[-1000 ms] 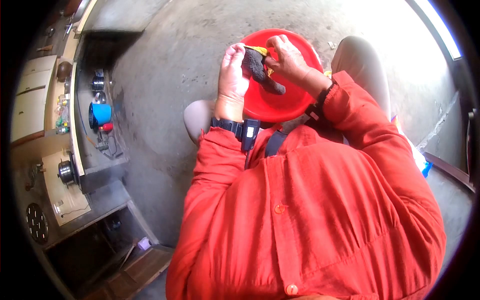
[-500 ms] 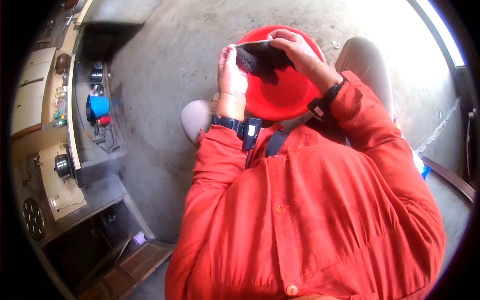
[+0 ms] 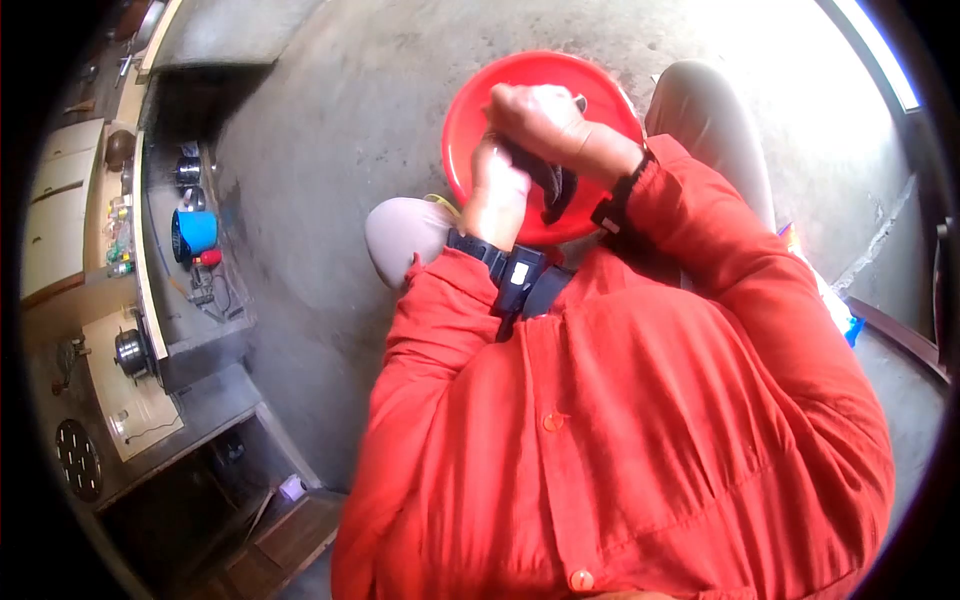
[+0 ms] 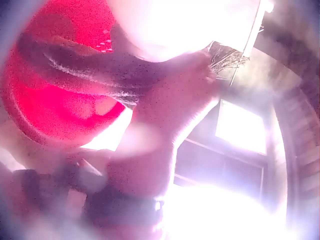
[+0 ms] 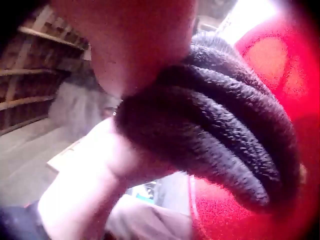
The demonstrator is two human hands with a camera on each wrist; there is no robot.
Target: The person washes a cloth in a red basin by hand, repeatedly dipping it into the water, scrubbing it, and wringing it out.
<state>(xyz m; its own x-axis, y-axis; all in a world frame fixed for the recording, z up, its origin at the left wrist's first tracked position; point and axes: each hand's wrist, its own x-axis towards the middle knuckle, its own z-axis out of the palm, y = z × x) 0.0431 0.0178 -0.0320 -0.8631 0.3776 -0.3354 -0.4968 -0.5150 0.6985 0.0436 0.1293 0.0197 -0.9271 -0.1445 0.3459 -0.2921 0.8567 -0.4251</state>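
In the head view both fists meet over a red plastic basin (image 3: 462,120), twisting a dark grey fluffy cloth (image 3: 562,192) between them. My right hand (image 3: 545,118) grips it from above. Just below, my left hand (image 3: 502,180) holds the other part, its fingers mostly hidden by the right hand. A loose end of the cloth droops over the basin. Deep twisted folds of the cloth (image 5: 225,115) fill the right wrist view, squeezed between the two hands. In the glare of the left wrist view, the cloth (image 4: 85,70) stretches across in front of the basin.
The basin stands between the person's knees (image 3: 405,240) on a concrete floor (image 3: 310,180). Off to the left are a blue bucket (image 3: 198,232) and a counter with a metal pot (image 3: 130,352). A colourful bag (image 3: 840,310) lies by the right elbow.
The cloth first showed a yellow part, then was spread dark side up between both hands. Now the hands have come together and bunched it, the right hand crossing over the left.
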